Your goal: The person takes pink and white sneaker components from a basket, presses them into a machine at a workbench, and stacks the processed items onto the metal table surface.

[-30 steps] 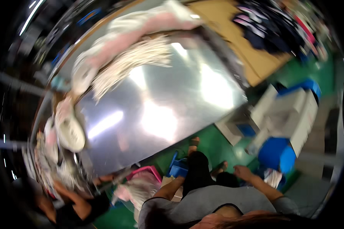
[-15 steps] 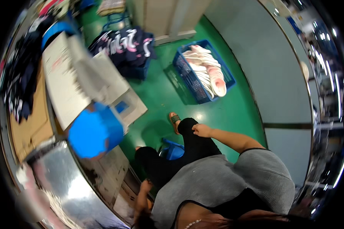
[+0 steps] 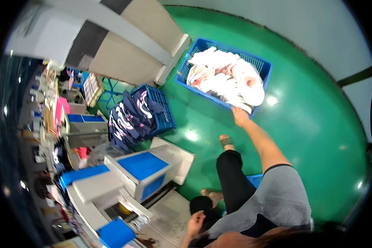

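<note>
My right hand (image 3: 240, 117) is stretched forward to the near rim of a blue plastic basket (image 3: 208, 96), its fingers closed over the edge beside the cloth. White and pale pink fabric pieces (image 3: 231, 76) fill the basket in a loose heap, with a rolled bundle at its right end. Down by my left knee, my left hand (image 3: 195, 223) is closed with curled fingers; what they hold, if anything, I cannot make out.
A second blue basket (image 3: 163, 107) with dark navy printed pieces (image 3: 130, 118) stands to the left. Nearer is a white and blue machine cabinet (image 3: 146, 165). A pale pillar (image 3: 132, 53) rises behind. A blue stool (image 3: 255, 180) shows partly under me on the green floor.
My view has swung to the left. My right hand has left my knee and reached out to the basket of white fabric. My left hand stays low by my left leg.
</note>
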Tool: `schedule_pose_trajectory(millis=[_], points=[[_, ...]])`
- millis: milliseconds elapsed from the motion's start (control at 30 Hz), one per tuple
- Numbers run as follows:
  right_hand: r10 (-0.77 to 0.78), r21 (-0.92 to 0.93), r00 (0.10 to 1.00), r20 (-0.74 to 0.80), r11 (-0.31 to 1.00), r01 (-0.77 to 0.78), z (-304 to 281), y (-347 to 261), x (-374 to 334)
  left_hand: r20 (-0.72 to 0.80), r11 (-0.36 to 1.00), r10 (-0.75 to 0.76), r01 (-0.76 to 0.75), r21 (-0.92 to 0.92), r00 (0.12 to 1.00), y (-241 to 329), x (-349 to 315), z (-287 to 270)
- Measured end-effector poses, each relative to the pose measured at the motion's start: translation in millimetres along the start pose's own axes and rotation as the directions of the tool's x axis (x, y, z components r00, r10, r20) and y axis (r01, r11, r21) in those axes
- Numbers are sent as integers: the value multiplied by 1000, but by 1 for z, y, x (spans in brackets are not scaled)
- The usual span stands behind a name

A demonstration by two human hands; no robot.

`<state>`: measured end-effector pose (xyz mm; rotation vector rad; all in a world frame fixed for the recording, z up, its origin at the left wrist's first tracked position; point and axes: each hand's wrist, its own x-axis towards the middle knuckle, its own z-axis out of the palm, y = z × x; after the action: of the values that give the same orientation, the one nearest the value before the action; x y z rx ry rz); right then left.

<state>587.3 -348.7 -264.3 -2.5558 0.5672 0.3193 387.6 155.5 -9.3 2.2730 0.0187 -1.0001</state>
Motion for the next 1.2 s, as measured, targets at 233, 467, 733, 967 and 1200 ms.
schedule_pose_trajectory(millis=[233, 467, 733, 967, 1200], points=[[143, -171, 988, 53, 976, -132, 41, 31, 65, 69, 993, -89, 83, 89, 994, 93, 93, -2], [114, -207, 993, -19, 972, -115, 84, 41, -32, 169, 948, 272, -294, 122, 947, 112, 213, 42], [115, 161, 874, 473, 964, -214, 94, 89, -193, 279, 677, 645, -701, 221, 711, 208, 326, 46], [379, -4, 911, -164, 923, -384, 17, 193, -114, 389, 420, 690, -775, 471, 610, 234, 495, 47], [375, 95, 927, 27, 922, -375, 55, 249, -27, 461, 280, 692, -795, 538, 555, 250, 612, 101]])
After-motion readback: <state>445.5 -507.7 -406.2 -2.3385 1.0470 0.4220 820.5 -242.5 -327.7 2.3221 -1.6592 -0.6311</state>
